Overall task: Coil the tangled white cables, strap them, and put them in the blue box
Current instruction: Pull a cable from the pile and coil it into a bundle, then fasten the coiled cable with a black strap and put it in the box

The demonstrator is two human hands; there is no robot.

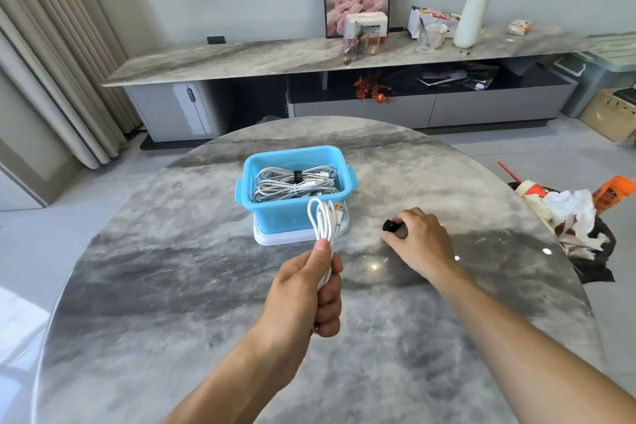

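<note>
- Left hand [306, 289] raised above the grey marble table [172, 286], fingers and thumb curled tight round a coiled white cable [323, 224]; loops stand up out of the fist, USB plug at the top of the bundle.
- Held coil sits in front of the blue box's near wall in this view; no contact can be confirmed.
- Blue box [296, 189] near the table's centre, standing on a white lid [275, 239]. Inside lie other coiled white cables [296, 181], at least one bound with a dark strap.
- Right hand [420, 239] low on the table, right of the box, fingers curled over a small black strap [390, 225], pinching it.
- Crumpled paper and packaging [568, 213] at the table's right edge.
</note>
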